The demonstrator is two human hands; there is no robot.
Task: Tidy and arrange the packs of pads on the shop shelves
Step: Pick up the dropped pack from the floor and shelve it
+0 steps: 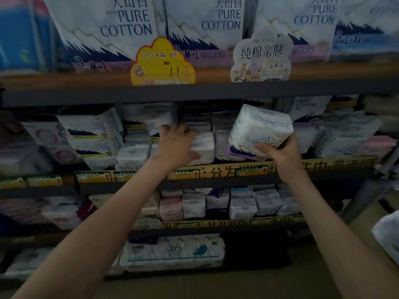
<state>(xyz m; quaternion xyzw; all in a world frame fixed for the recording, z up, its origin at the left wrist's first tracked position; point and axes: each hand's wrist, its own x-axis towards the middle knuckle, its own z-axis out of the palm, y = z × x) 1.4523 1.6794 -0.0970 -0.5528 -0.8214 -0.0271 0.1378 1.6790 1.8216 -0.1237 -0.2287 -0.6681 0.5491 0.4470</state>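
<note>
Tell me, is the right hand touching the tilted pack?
Touching. The head view shows the right hand gripping the tilted pack by its lower corner, thumb in front.

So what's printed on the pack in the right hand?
White plastic pack: dark blue snow-capped mountain print, purple bottom strip. Head view.

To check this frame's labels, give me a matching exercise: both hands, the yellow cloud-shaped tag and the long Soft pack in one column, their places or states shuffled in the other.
Column A
1. left hand
2. right hand
3. yellow cloud-shaped tag
4. long Soft pack

Column B
a. lies lowest of the four
b. grips a white pack held up in front of the middle shelf
c. stands at the front edge of the upper shelf
d. touches a shelved pack on the middle shelf

Pairs: 1-d, 2-b, 3-c, 4-a
</note>
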